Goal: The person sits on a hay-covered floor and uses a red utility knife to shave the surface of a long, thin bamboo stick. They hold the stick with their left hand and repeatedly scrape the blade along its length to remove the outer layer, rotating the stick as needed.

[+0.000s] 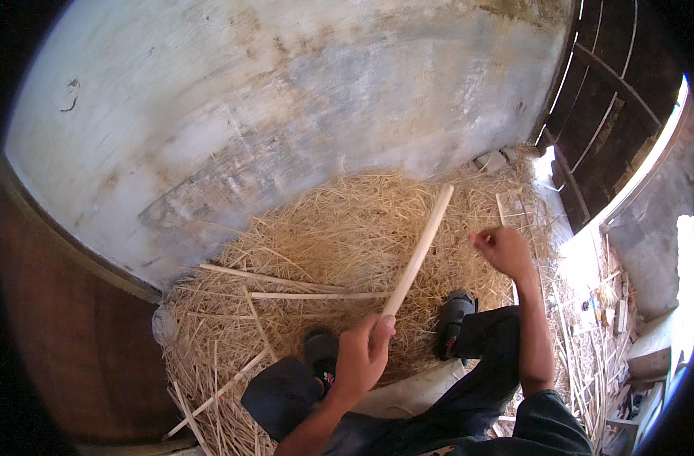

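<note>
The stick (420, 247) is pale cream-yellow. Strips (316, 296) on the left are a similar pale yellow, over straw (362, 220) mottled golden and tan. The far wall (324, 99) is off-white, clouded with blue-grey and blotched with rusty brown. The left panel (80, 327) is dark reddish brown; the far-right door (609, 133) is blackish brown, streaked with paler lines. Trousers (487, 357) and shoes (456, 315) are black, the sleeve (548, 422) very dark green, the stones (490, 161) pale grey.

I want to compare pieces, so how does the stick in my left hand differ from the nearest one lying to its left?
The held stick slants toward upper right in your left hand; the lying stick runs crosswise on the straw-like pile. The held stick looks thicker, the lying stick thinner. Both are pale and straight.
</note>
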